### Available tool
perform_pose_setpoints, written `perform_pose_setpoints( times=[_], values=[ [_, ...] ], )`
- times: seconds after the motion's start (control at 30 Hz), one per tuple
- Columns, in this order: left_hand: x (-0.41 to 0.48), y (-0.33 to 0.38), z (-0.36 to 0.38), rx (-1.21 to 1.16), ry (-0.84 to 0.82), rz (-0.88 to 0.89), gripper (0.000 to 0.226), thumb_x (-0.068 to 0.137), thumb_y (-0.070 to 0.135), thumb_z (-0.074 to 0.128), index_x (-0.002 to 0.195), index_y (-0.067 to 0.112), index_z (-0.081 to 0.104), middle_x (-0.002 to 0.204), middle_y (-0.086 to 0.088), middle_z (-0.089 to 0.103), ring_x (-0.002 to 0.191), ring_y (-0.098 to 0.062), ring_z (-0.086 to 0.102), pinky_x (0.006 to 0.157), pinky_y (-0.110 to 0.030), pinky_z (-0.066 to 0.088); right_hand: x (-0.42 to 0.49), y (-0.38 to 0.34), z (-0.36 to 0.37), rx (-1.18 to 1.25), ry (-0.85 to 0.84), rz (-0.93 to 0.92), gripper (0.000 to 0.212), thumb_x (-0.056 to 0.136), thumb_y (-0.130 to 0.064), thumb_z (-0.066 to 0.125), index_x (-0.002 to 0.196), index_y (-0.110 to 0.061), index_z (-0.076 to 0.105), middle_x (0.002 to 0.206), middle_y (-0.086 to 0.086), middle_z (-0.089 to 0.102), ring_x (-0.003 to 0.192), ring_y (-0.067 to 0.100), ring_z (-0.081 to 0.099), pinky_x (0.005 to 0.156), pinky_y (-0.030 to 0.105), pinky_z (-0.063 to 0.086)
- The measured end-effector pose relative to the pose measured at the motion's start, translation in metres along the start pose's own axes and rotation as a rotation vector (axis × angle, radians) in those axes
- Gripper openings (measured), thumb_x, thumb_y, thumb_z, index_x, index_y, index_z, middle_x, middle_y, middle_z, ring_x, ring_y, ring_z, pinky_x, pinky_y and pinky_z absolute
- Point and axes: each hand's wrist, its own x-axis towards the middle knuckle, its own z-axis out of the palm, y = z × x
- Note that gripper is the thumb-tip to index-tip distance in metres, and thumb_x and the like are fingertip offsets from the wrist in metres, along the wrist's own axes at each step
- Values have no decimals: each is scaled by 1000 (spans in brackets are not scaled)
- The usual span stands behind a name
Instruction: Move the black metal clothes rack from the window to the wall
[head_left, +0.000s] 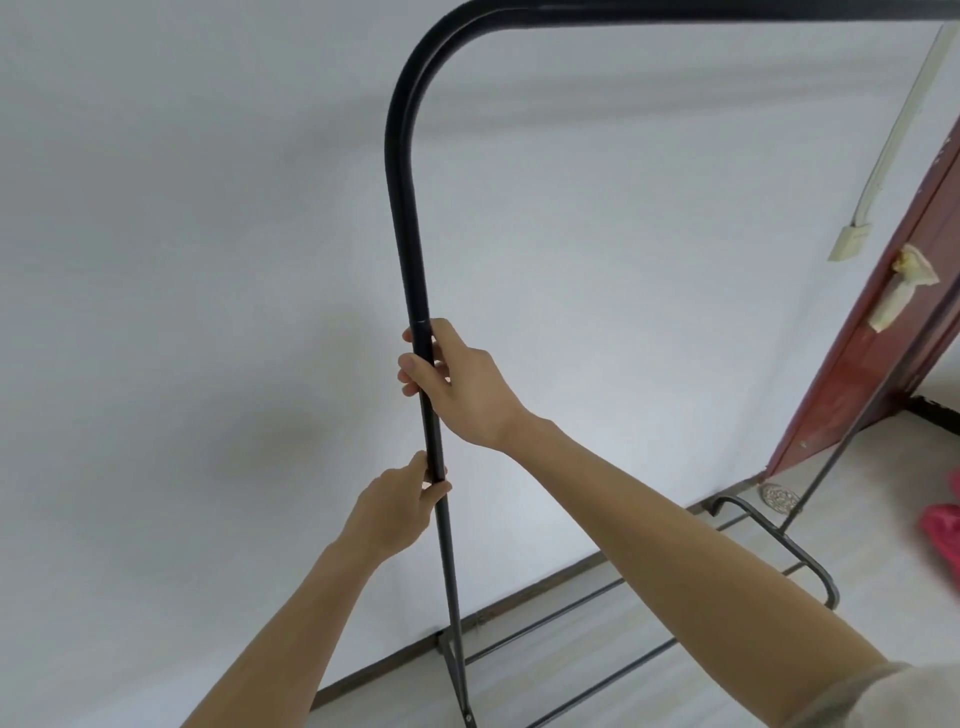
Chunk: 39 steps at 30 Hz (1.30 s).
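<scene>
The black metal clothes rack (408, 208) stands in front of me, close to a white wall (182, 312). Its left upright rises from the floor and bends into the top bar, which runs off the upper right edge. Both hands hold that left upright. My right hand (462, 384) wraps the pole at mid height. Just below it, my left hand (400, 506) grips the same pole. The rack's lower rails and its far foot (810, 556) rest on the pale floor near the baseboard.
A reddish-brown door (862, 338) stands open at the right, with cloth tied on its handle. A white switch box (848, 241) and cable duct sit on the wall beside it. A pink item (943, 530) lies on the floor at the right edge, near a floor drain (777, 493).
</scene>
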Motion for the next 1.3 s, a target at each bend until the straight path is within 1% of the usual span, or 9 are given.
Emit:
perform_pose_setpoints(
  times=[0.13, 0.37, 0.6, 0.7, 0.83, 0.97, 1.1, 1.2, 1.3],
  values=[
    [-3, -13, -12, 53, 14, -35, 25, 99, 36, 53, 118, 20, 58, 115, 8, 74, 101, -22, 70, 86, -41, 55, 10, -9, 12, 36, -61, 5, 22, 105, -23, 52, 125, -12, 51, 97, 0, 70, 83, 20, 75, 83, 30, 57],
    [-14, -22, -24, 49, 27, -116, 27, 100, 35, 52, 121, 19, 57, 119, 4, 73, 102, -24, 69, 86, -37, 54, 20, -16, 31, 49, -104, -12, 22, 105, -23, 54, 124, -13, 52, 99, 2, 73, 82, 18, 76, 76, 18, 55],
    [-18, -31, -38, -34, -56, -145, 20, 93, 39, 60, 113, 36, 61, 106, 17, 72, 101, -8, 67, 94, -38, 54, 12, -5, 29, 20, -62, -35, 14, 104, -28, 54, 114, -18, 54, 93, -3, 73, 80, 13, 74, 80, 24, 57],
    [-14, -40, -74, -117, 106, -157, 14, 95, 31, 59, 109, 36, 62, 108, 12, 69, 101, -10, 67, 96, -36, 54, 7, 1, 23, -14, -48, 12, 21, 101, -39, 58, 103, -19, 62, 90, -8, 75, 86, 6, 71, 82, 27, 56],
    [-10, -10, -154, -314, 418, -118, 19, 99, 37, 53, 113, 32, 66, 113, 12, 67, 97, -5, 61, 81, -8, 41, 1, 6, 27, -123, -39, 61, 33, 97, -51, 60, 96, -18, 67, 90, -9, 76, 90, 11, 70, 83, 33, 56],
    [-9, 56, -217, -468, 567, 78, 33, 102, 43, 38, 123, 32, 61, 114, 12, 69, 107, -9, 64, 91, -26, 46, -6, 15, 31, -279, -107, 140, 45, 92, -64, 52, 86, -21, 62, 86, -6, 74, 85, 19, 69, 80, 42, 57],
    [-8, 111, -223, -464, 506, 256, 37, 100, 52, 36, 132, 35, 45, 114, 4, 69, 102, -12, 67, 88, -28, 50, -9, 13, 32, -328, -122, 160, 45, 93, -62, 52, 87, -19, 63, 90, -7, 75, 82, 21, 69, 79, 40, 56],
    [2, 129, -202, -467, 481, 290, 37, 102, 51, 35, 132, 28, 36, 101, -5, 70, 83, -17, 72, 79, -32, 54, -9, 6, 31, -355, -139, 167, 49, 94, -62, 51, 90, -16, 64, 92, -5, 75, 80, 23, 68, 78, 41, 56],
    [16, 124, -178, -494, 536, 222, 32, 103, 48, 29, 111, 19, 39, 69, -4, 59, 53, -19, 63, 65, -46, 58, -7, 3, 25, -384, -190, 168, 50, 95, -62, 50, 96, -15, 65, 95, -2, 75, 83, 24, 69, 80, 42, 56]
  ],
)
